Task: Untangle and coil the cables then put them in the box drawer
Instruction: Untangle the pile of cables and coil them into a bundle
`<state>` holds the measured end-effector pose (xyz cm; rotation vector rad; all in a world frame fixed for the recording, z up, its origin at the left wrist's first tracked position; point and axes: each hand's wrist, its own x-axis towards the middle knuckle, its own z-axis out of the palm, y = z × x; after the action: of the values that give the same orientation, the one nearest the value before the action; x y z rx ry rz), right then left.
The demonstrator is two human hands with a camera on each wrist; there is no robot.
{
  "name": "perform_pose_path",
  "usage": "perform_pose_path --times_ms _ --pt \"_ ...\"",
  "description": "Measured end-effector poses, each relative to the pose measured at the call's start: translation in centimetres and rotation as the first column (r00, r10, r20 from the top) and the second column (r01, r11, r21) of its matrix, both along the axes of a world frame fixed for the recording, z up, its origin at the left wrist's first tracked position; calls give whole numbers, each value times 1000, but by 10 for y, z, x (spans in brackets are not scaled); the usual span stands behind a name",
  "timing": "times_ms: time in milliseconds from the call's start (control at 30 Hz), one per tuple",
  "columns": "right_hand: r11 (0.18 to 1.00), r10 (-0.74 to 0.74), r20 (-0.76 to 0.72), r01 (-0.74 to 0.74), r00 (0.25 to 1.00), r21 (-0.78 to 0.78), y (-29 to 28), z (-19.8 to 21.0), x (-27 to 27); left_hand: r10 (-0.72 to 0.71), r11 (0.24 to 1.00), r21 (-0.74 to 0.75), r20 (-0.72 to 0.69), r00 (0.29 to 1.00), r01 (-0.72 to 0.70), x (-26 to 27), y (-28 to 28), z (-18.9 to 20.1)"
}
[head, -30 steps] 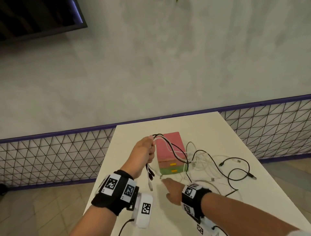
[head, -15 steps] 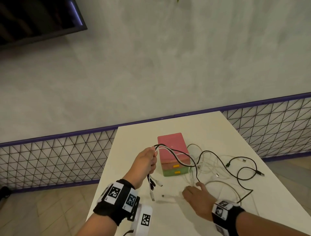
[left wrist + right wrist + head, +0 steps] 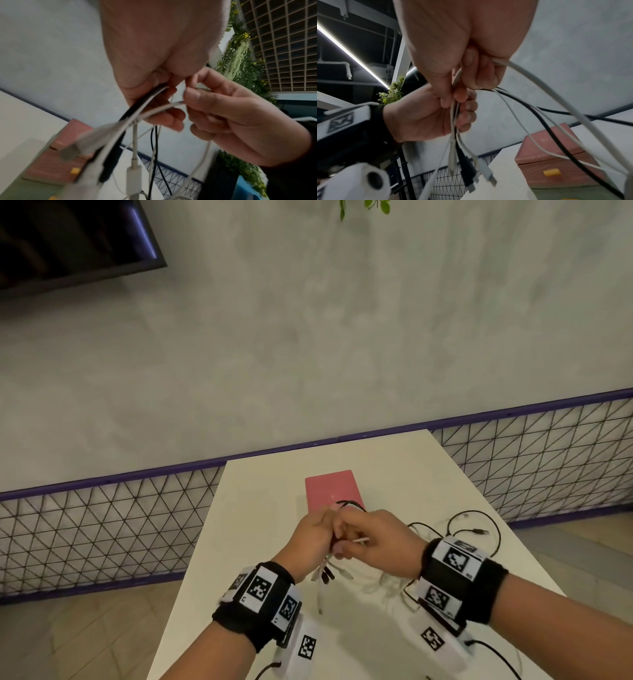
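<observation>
I see black and white cables point(image 3: 329, 571) bunched above the table, plug ends dangling, the rest trailing in loose tangled loops to the right. Behind them sits the box point(image 3: 334, 491), pink-topped, its yellow-handled drawers point(image 3: 552, 172) closed.

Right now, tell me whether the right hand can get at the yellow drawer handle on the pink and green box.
Probably not yet: the right hand pinches a white cable, and draped cables cross before the yellow handle.
</observation>
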<state>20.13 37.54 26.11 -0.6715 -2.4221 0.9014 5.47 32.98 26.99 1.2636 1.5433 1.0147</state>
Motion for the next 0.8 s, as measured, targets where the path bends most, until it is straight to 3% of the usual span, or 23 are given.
perform_pose_path --times_ms 67,167,267,367,467,600,667,800 --pt "997 -46 -2 46 999 -67 3 -2 -1 -39 998 -45 35 999 40 7 -4 -1" --pt "987 -114 30 117 993 -112 8 -13 5 -88 993 -88 -83 993 80 17 -11 -2" --pt "964 -190 108 206 976 -167 19 -40 30 -23 997 -70 -101 995 16 7 -14 9" --pt "932 -327 337 360 883 -39 28 -89 73 84 996 -22 84 993 -83 -21 -13 26" --pt "933 -326 386 360 863 -18 29 -134 96 121 990 38 294 948 -138 -35 -13 39" --pt "939 -241 381 314 893 -141 21 -137 91 106 967 144 522 846 -210 -29 -13 52" --pt "918 -271 367 353 890 -179 20 -134 92 115 944 185 589 800 -272 -30 -14 61" --pt "896 -423 193 440 885 -57 14 -129 98 124 938 233 468 875 -258 -35 -15 69"
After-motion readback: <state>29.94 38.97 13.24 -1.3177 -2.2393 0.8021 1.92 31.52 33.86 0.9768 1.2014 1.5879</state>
